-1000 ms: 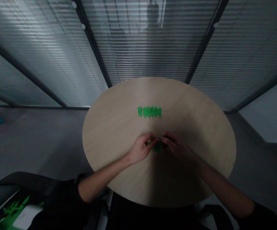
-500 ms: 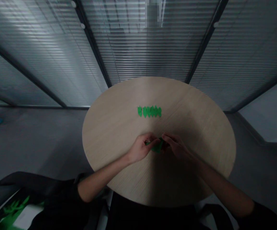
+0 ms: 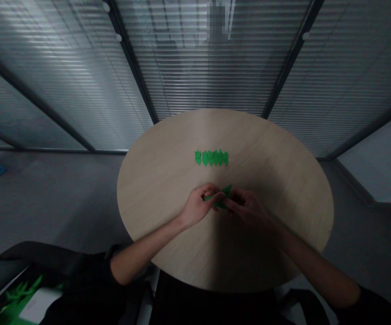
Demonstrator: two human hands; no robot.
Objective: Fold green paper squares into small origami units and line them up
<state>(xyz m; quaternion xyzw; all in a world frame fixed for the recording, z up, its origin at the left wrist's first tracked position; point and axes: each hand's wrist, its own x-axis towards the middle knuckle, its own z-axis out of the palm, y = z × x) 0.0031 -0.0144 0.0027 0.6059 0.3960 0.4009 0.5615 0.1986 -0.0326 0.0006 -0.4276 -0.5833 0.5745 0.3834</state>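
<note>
As the left hand (image 3: 197,208) and right hand (image 3: 246,208) meet near the front of the round wooden table (image 3: 276,194), a folded piece of green paper (image 3: 223,197) sits pinched between them, one point sticking up and away. The left fingers (image 3: 213,192) close on its near edge, while the right fingers (image 3: 236,198) curl over its other end, gripping it too. Farther across the table, a tidy row of small green paper shapes (image 3: 211,158) lies flat, well apart from both hands. Slatted blinds (image 3: 215,76) fill the glass wall behind.
</note>
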